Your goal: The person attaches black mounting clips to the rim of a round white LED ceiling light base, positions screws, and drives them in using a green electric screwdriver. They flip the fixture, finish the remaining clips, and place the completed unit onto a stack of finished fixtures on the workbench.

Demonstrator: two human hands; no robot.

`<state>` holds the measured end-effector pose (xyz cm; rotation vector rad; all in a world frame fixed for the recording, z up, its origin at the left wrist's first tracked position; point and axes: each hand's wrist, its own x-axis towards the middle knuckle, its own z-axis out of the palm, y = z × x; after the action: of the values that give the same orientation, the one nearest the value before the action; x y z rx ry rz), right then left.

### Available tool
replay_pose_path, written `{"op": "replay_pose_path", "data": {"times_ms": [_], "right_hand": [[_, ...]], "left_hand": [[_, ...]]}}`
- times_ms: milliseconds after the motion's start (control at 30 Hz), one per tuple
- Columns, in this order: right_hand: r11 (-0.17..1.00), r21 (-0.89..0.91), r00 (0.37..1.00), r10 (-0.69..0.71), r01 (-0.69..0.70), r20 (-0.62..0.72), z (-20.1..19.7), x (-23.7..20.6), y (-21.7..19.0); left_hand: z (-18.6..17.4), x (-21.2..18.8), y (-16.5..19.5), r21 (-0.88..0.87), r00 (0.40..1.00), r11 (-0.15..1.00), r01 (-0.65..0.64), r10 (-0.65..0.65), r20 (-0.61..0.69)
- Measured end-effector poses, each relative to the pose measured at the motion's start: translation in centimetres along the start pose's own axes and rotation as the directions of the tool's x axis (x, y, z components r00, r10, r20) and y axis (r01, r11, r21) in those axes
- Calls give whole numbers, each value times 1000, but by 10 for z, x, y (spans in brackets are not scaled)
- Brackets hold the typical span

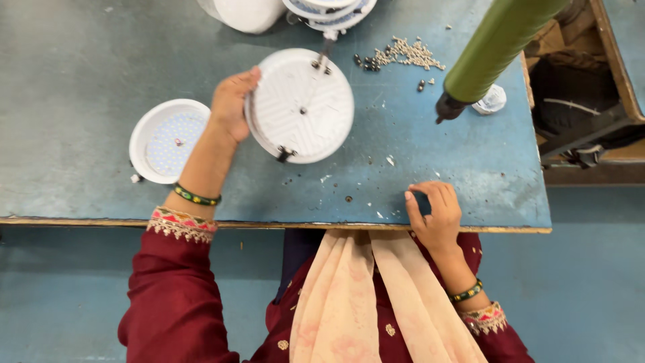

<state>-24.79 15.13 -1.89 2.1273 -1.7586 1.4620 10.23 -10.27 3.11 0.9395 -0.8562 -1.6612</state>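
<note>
My left hand grips the left rim of a round white lamp housing that lies back side up on the blue table, with metal clips at its top and bottom edges. My right hand rests near the table's front edge, fingers curled with the tips pinched together; whether something small sits between them I cannot tell. A second round white fixture with its LED panel facing up lies left of my left wrist.
A green hanging power screwdriver dangles over the table's right side. A pile of small screws lies at the back. More white housings are stacked at the far edge. A small clear part sits beside the driver tip.
</note>
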Motion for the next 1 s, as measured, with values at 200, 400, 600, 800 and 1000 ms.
{"op": "replay_pose_path", "data": {"times_ms": [200,400,600,800,1000], "right_hand": [[798,429,903,410,-424,130,-3,-5,-7],[357,821,874,375,-445,310,7,-8,-13],[249,876,867,401,-414,296,34,-40,12],[142,899,838,445,-414,316,46,-72,32],[283,835,824,480,-472,303,43,-69,29]], "left_hand": [[86,-70,-52,308,979,932,-190,159,124],[137,-152,-59,475,464,121,-872,517,720],[132,-171,-62,300,207,-148,-942,447,870],[114,-176,-75,303,201,-166,-938,451,869],[115,-179,-73,336,251,-92,-937,489,835]]}}
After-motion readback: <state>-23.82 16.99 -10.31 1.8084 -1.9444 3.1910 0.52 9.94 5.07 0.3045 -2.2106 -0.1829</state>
